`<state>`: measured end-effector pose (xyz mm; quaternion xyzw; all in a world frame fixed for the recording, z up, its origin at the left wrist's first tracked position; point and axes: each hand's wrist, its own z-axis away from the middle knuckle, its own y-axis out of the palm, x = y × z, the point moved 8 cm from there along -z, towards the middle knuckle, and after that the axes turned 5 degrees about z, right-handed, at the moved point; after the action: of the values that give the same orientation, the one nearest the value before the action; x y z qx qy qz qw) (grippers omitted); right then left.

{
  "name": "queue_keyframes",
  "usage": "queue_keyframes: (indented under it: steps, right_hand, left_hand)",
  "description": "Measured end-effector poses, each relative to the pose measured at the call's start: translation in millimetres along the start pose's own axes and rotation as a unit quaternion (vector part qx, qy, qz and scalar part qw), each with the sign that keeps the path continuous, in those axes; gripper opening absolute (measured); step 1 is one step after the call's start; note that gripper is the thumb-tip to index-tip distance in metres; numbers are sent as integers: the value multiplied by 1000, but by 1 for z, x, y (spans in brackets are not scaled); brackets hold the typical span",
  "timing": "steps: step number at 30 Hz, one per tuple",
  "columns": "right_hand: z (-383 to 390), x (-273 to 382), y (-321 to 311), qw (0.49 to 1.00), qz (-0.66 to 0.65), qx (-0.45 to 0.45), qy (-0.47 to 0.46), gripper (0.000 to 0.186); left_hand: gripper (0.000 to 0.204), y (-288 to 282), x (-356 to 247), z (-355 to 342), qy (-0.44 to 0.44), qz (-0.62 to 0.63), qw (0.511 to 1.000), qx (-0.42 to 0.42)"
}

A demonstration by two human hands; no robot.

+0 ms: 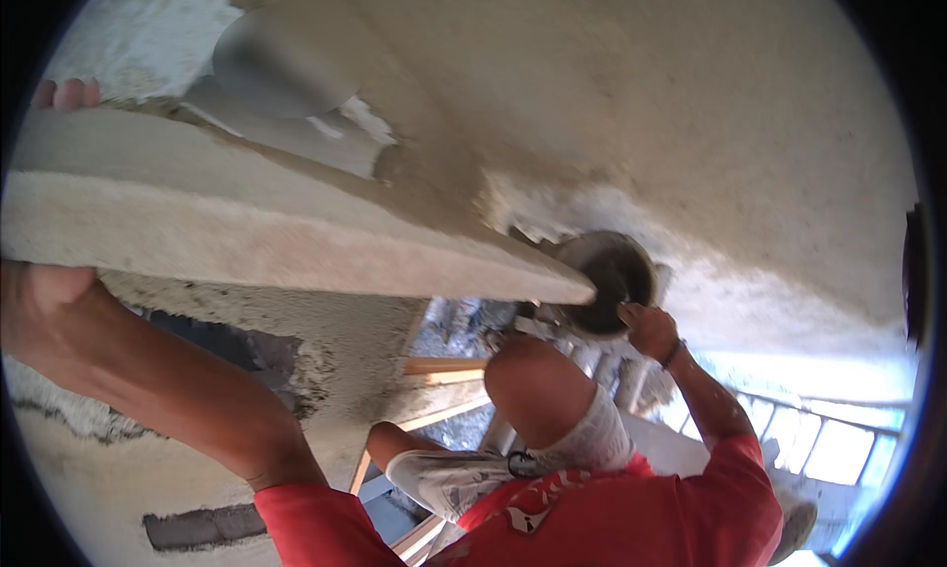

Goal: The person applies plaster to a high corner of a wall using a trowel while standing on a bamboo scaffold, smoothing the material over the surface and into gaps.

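A long, pale, straight-edged board, crusted with mortar, runs from the far left to the middle. My left hand is closed round its left end; the fingertips show over the far edge and the wrist below. The board's narrow tip reaches over a round dark bucket with mortar-stained sides. At the bucket's near right rim is my right hand, its fingers curled. What they grip is too small to make out. The bucket's inside is dark, its contents unclear.
A plastered wall rises beyond the board, with a blurred grey shape at upper left. Rough masonry with a recess lies at lower left. Timber pieces are beside my legs, and a railing stands at right.
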<state>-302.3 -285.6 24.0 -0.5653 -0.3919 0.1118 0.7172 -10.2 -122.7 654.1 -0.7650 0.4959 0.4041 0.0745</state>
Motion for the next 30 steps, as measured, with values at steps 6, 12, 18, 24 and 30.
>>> queue_keyframes:
  steps: [6,12,18,24,30]
  right_hand:
    - [-50,-13,-20,983,123,87,-100,26]
    - [-64,31,-61,986,-162,41,10,28]
    - [-36,150,-27,630,-693,322,139,86]
    - [-72,169,-42,498,-840,200,86,59]
    - [-103,216,-4,477,-842,237,85,41]
  left_hand:
    - [64,-36,-71,47,112,-49,988,-92]
    - [67,-78,-104,108,95,51,994,1]
    - [64,-104,-138,191,170,127,977,-22]
    - [59,-153,-121,249,251,168,953,-39]
    - [74,-214,-170,358,391,-214,798,-405]
